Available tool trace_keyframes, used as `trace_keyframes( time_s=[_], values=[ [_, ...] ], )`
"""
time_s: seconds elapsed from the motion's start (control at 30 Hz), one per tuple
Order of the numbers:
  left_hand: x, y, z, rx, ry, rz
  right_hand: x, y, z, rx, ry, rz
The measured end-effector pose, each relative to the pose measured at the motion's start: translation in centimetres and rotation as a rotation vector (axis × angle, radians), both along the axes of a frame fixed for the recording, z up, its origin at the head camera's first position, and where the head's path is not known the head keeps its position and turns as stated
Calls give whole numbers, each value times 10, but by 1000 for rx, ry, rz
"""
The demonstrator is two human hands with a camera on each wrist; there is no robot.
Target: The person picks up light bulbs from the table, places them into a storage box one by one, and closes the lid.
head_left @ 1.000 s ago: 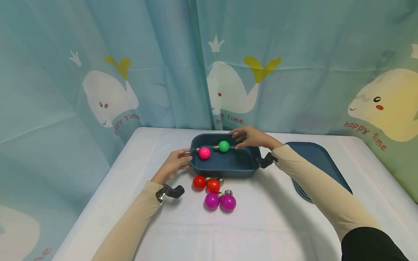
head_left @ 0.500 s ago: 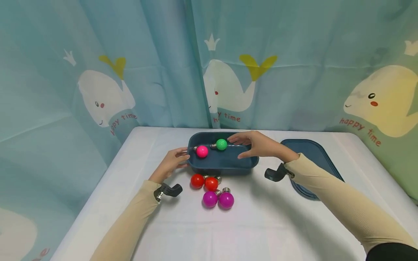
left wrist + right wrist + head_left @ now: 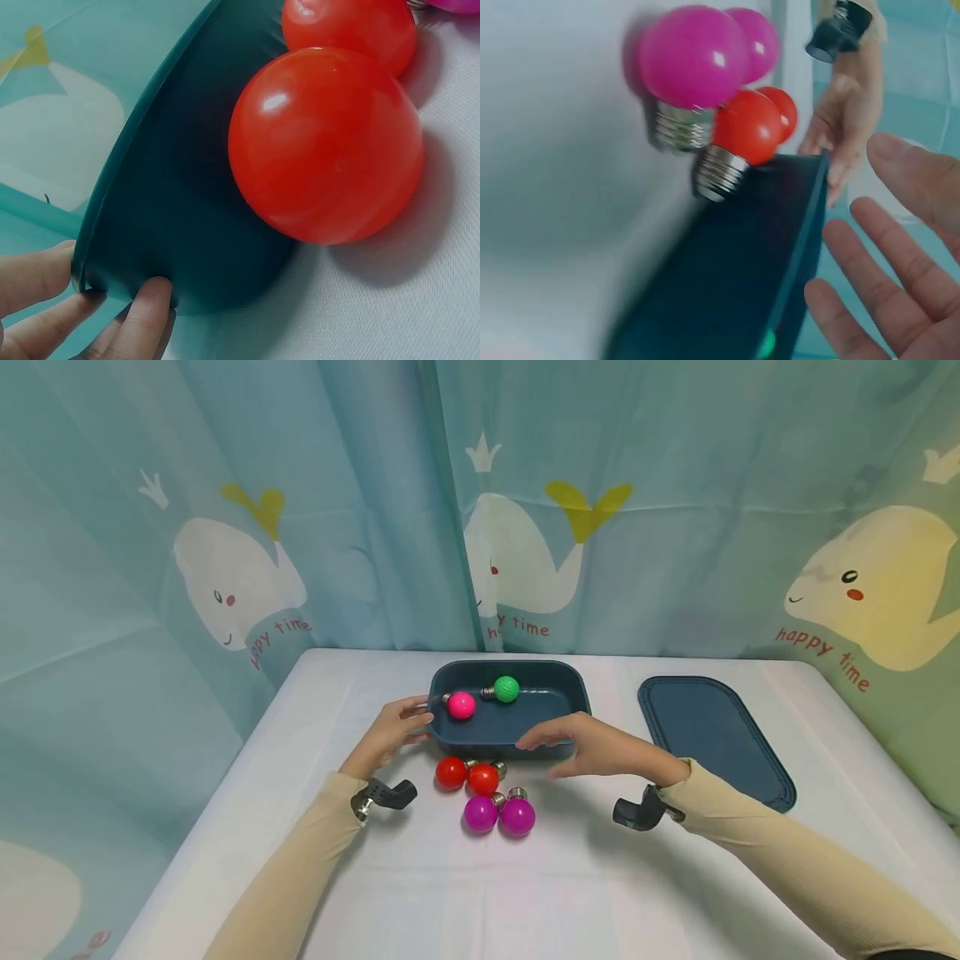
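My left hand (image 3: 390,731) touches the left end of a dark blue box (image 3: 577,749), its fingertips at the rim and outer wall. In the left wrist view, the extended fingers (image 3: 146,319) meet the box. Inside it lie a pink bulb (image 3: 461,706) and a green textured bulb (image 3: 506,689), both with metal screw bases. My right hand (image 3: 600,746) hovers at the box's front right, fingers spread, holding nothing. Before the box lie two red bulbs (image 3: 483,780) and, nearer, two purple bulbs (image 3: 517,817).
A flat dark blue lid (image 3: 712,735) lies on the white tabletop (image 3: 570,893) to the right of the box. Behind the table hangs a light blue curtain (image 3: 375,527) printed with whales. Each wrist carries a black camera mount (image 3: 639,810).
My right hand has drawn back from beside the green bulb, out over the box's front edge toward me, fingers spreading. The left hand stays at the box's left end; the bulbs keep their places.
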State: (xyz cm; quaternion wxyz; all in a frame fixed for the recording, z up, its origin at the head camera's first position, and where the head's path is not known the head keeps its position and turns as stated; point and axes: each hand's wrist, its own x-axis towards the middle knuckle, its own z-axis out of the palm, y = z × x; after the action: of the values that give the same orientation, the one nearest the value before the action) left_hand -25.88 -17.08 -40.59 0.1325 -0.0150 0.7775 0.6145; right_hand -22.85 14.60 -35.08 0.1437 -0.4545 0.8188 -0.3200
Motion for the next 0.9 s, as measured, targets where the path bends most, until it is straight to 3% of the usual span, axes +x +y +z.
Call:
trace_keyframes(
  time_s=[0.23, 0.53, 0.9],
  values=[
    [-1, -1, 0, 19, 10, -10, 4, -8, -18, 25, -38, 57],
    [0, 0, -1, 5, -3, 0, 1, -17, -41, 35, -19, 117],
    [-2, -1, -3, 15, 0, -2, -3, -23, -51, 68, -49, 147]
  ],
)
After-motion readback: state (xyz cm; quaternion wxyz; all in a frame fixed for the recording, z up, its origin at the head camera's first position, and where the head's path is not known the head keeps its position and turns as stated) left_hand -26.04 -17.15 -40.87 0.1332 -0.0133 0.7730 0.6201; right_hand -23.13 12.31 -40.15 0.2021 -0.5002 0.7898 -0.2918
